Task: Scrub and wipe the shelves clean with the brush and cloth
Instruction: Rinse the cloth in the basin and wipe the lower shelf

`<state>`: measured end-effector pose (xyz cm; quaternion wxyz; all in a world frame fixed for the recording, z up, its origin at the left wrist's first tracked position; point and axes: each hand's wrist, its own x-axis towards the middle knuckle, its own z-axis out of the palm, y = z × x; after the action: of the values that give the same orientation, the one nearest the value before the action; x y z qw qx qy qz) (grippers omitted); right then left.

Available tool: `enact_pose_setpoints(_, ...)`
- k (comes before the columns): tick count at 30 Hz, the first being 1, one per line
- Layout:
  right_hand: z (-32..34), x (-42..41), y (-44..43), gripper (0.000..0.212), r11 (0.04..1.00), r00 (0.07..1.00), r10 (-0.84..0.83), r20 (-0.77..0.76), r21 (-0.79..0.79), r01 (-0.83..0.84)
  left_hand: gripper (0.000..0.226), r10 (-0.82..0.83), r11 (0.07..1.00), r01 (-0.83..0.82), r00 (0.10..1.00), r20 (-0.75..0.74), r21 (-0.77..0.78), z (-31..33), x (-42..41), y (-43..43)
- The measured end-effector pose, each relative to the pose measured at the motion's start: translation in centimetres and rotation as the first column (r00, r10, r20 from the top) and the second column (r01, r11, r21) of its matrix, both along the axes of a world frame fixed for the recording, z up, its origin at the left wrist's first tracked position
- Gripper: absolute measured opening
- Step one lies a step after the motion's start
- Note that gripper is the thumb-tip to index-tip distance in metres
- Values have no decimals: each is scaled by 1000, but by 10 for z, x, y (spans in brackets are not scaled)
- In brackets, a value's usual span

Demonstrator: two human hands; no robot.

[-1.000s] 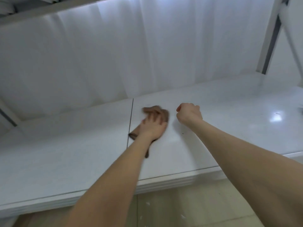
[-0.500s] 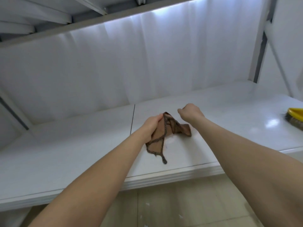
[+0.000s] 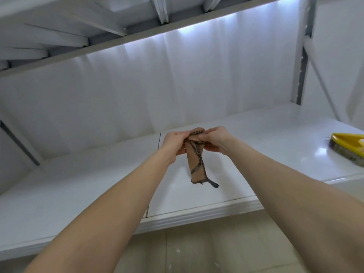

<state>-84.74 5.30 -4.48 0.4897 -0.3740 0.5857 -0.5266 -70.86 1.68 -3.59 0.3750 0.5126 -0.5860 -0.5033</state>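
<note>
The left hand and right hand each have a pinching grip on the top of the brown cloth, dangling it over the shelf, probably to refold a clean face (the brush lies idle far right).

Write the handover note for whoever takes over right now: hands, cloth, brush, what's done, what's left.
Left hand: pinches the top of the brown cloth.
Right hand: pinches the same top end; the cloth hangs bunched from both hands over the shelf.
Yellow brush: lies on the shelf at far right, not held.
Done: the shelf looks white and glossy with no visible dirt; how much was wiped cannot be told.
Left: probably refold the cloth and wipe on; the brush is there if scrubbing is needed.
</note>
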Motion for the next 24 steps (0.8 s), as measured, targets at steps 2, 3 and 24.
enact_pose_setpoints(2, 1, -4, -5, 14, 998, 996, -61, 66, 5, 61, 15, 60, 997, -59, 998, 25, -42, 3, 7, -8)
enact_pose_setpoints(3, 3, -4, -8, 15, 999, 993, -48, 110, -4, 48, 15, 92, 994, -90, 995, 31, -63, 6, 11, -14)
enact_pose_setpoints(24, -59, 54, -156, 40, 984, 897, -169, -408, -120, 130, 98, 12, 1000, 16, 406, 914, -20, -105, 105, -167)
